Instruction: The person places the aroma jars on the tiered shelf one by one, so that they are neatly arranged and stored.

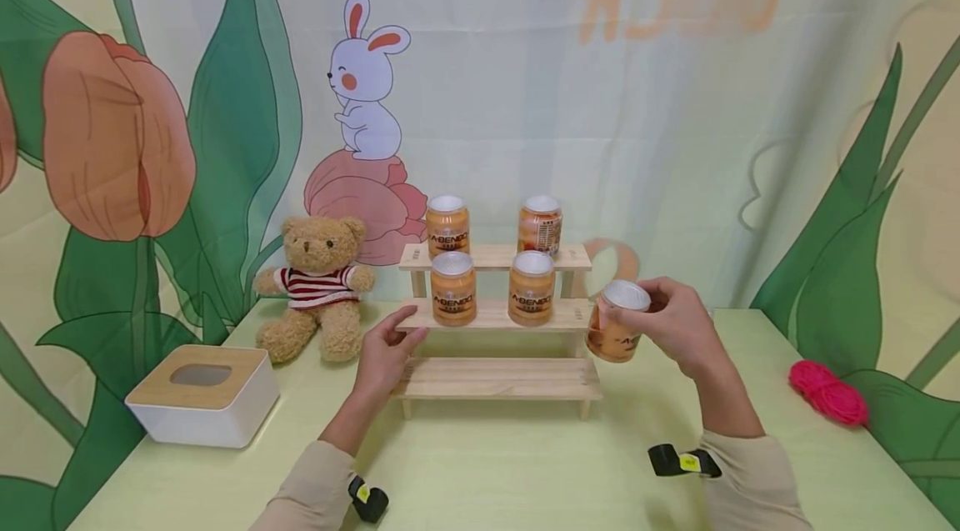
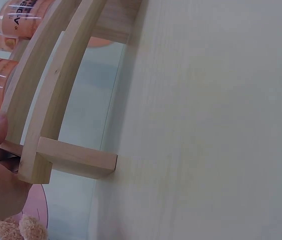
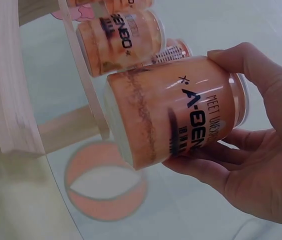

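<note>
My right hand (image 1: 678, 323) grips an orange-labelled can (image 1: 617, 339) with a pale top, thumb on one side and fingers on the other. It is held in the air, slightly tilted, just right of a three-tier wooden stand (image 1: 495, 381). In the right wrist view the held can (image 3: 166, 115) shows black lettering. My left hand (image 1: 382, 356) holds the left end of the stand's middle tier; in the left wrist view its thumb lies against that tier, other fingers partly hidden. Two matching cans, a left one (image 1: 453, 298) and a right one (image 1: 531, 298), stand on the middle tier.
On the top tier are two more cans, left (image 1: 448, 227) and right (image 1: 541, 231). A teddy bear (image 1: 318, 289) sits left of the stand, behind a white tissue box (image 1: 202, 406) with a wooden lid. Pink yarn (image 1: 828, 393) lies at the table's right edge. A printed curtain (image 1: 495, 97) hangs behind.
</note>
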`<state>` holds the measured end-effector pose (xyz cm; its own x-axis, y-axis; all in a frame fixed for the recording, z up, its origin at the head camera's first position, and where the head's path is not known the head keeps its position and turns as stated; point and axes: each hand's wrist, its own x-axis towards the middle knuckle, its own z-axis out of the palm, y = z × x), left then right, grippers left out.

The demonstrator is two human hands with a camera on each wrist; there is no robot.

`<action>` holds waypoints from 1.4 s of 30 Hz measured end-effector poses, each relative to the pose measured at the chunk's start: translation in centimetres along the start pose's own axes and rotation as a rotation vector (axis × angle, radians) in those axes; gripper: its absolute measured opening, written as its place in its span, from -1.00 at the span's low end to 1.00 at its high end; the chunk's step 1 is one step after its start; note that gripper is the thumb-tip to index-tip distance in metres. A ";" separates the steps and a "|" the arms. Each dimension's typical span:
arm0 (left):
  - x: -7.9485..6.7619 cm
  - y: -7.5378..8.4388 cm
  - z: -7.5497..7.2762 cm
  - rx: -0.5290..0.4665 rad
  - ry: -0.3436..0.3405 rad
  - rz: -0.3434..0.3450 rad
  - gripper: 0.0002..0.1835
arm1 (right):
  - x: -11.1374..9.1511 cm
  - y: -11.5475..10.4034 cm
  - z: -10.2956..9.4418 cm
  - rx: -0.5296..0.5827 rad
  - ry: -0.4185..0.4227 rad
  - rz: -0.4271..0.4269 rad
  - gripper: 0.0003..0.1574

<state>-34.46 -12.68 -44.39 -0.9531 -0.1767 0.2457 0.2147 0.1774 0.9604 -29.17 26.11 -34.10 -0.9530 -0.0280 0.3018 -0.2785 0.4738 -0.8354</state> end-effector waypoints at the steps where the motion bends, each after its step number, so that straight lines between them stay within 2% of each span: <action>1: 0.0 0.0 0.0 0.000 -0.001 0.003 -0.55 | 0.0 -0.1 0.3 0.006 -0.007 -0.006 -0.25; 8: 0.0 0.0 -0.1 -0.001 -0.012 0.017 -0.54 | 0.2 -0.7 2.2 0.080 -0.060 -0.035 -0.37; 16: 0.0 0.1 -0.1 0.013 -0.008 0.019 -0.55 | 0.1 -1.7 4.6 0.110 -0.111 -0.059 -0.30; 25: -0.1 0.2 -0.1 0.009 -0.011 0.017 -0.55 | -0.3 -2.5 7.4 0.153 -0.138 -0.097 -0.40; 42: 0.0 0.3 -0.1 0.017 -0.008 0.007 -0.55 | 0.1 -4.1 13.6 0.127 -0.108 -0.096 -0.35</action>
<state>-34.36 -12.75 -44.12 -0.9533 -0.1675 0.2513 0.2178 0.1951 0.9563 -29.72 12.23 -36.93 -0.9267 -0.1650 0.3377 -0.3751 0.3497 -0.8585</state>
